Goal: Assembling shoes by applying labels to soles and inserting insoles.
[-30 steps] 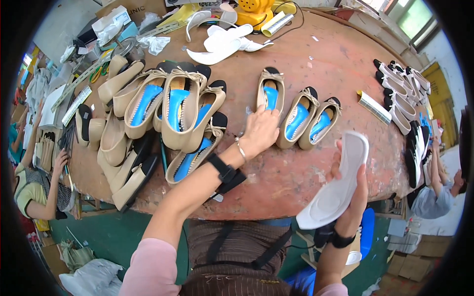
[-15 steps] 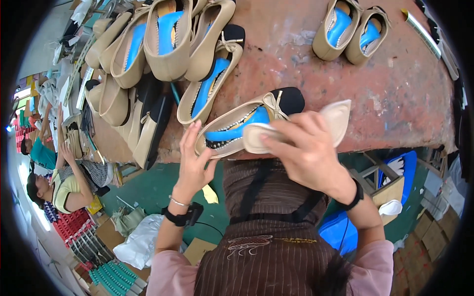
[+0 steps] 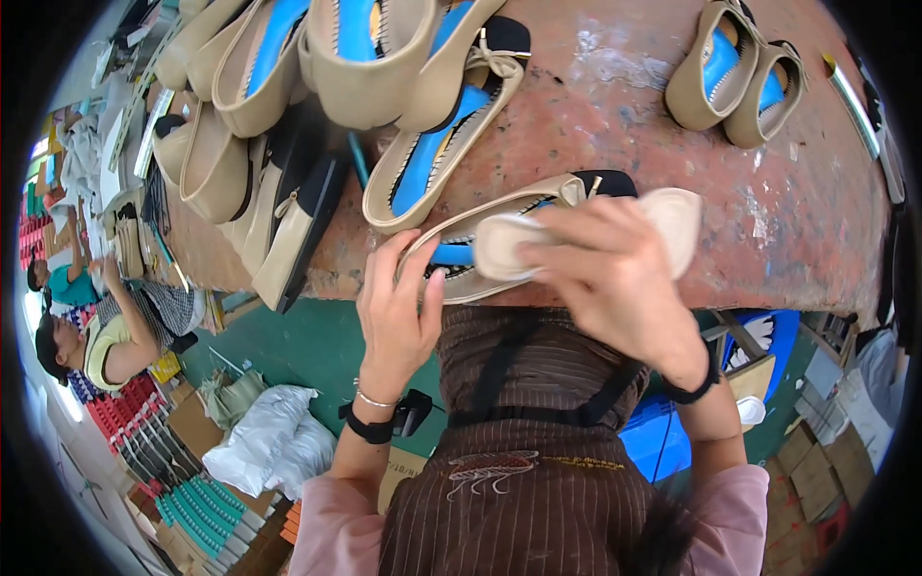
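A beige ballet flat (image 3: 463, 291) with a black toe cap and a bow lies at the table's near edge, its toe pointing right. Blue shows on its inside bottom (image 3: 451, 253). My left hand (image 3: 392, 315) grips its heel, fingers on the far side and thumb on the near side. Above the shoe, my right hand (image 3: 624, 278) pinches a cream insole (image 3: 501, 250). The insole's narrower end hangs over the shoe opening and its other end sticks out past my knuckles. My right hand hides part of the bow and the shoe's front.
Several similar flats (image 3: 375, 96) crowd the table's left, one (image 3: 418, 173) close behind the shoe I hold. Another pair (image 3: 715, 82) stands at the back right of the worn reddish table (image 3: 595, 125). Co-workers (image 3: 110, 346) are at the far left. A white sack (image 3: 269, 442) lies on the floor.
My right hand keeps the insole over the shoe and has tilted it slightly. My left fingers have closed in around the heel. The view has shifted, so the table's things sit differently.
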Tool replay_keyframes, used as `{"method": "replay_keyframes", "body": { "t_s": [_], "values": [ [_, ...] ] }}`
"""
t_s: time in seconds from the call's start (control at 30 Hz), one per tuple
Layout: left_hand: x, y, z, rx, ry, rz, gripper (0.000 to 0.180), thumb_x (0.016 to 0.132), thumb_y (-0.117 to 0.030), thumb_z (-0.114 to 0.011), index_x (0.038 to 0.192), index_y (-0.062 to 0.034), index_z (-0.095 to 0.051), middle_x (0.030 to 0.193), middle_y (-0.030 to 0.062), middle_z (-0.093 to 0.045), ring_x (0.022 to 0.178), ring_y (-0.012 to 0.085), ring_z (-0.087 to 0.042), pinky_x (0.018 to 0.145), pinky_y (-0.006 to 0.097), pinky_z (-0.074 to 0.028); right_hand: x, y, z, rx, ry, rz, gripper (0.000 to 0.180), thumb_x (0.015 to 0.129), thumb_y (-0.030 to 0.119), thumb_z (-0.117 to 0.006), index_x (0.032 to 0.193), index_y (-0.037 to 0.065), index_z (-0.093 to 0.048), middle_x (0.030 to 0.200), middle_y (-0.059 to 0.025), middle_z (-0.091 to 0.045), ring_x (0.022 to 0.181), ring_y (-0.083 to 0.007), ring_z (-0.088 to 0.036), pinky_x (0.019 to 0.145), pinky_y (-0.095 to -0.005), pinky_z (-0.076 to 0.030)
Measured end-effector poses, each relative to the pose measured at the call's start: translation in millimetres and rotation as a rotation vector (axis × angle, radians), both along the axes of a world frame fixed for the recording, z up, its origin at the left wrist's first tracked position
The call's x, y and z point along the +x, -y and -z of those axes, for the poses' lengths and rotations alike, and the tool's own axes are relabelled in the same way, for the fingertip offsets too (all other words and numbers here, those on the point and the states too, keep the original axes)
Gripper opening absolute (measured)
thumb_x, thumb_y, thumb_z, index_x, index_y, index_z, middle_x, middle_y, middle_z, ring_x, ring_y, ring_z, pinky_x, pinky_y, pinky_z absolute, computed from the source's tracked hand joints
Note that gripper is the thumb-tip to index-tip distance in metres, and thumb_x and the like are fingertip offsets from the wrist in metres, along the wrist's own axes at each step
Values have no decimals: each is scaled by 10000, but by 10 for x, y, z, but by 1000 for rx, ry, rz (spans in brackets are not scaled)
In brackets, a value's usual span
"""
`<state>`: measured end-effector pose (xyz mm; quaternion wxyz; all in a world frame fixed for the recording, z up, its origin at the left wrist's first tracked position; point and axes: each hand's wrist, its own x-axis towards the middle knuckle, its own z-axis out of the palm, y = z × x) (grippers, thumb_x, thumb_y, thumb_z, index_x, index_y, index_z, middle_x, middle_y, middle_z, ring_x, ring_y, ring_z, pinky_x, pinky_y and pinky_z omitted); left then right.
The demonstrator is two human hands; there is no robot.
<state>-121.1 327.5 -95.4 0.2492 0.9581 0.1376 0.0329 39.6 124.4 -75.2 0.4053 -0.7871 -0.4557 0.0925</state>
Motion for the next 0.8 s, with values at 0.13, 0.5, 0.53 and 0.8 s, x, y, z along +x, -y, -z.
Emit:
{"method": "replay_keyframes", "body": {
  "t_s": [0.13, 0.5, 0.53, 0.8],
  "values": [
    [247, 118, -277, 158, -225, 57, 320, 851, -105, -692, 1157, -24, -642, 1144, 141, -593, 988, 349, -614, 803, 437, -530, 143, 231, -93, -15, 2, 161, 305, 664, 39, -798, 965, 85, -787, 1072, -91, -722, 854, -247, -630, 752, -377, -468],
    [322, 81, -268, 112, -328, 118, 189, 904, -95, -669, 1000, 31, -566, 1152, 213, -534, 924, 439, -634, 773, 522, -513, 40, 371, 85, 48, -160, 302, 356, 680, 60, -829, 1033, 78, -792, 1130, -148, -719, 850, -278, -641, 792, -381, -486],
    [331, 83, -271, 80, -337, 87, 195, 890, -88, -686, 981, 33, -563, 1150, 209, -551, 933, 438, -638, 776, 516, -516, 39, 376, 87, 46, -164, 294, 354, 681, 62, -828, 1033, 77, -792, 1129, -149, -719, 857, -280, -643, 797, -383, -488],
    [400, 169, -191, 130, -164, -3, 220, 777, -35, -771, 962, 30, -671, 1135, 168, -652, 937, 408, -671, 793, 448, -546, 93, 365, -2, 80, -114, 268, 357, 694, 69, -823, 1049, 84, -786, 1138, -144, -714, 888, -292, -647, 804, -390, -491]
  ]
}}
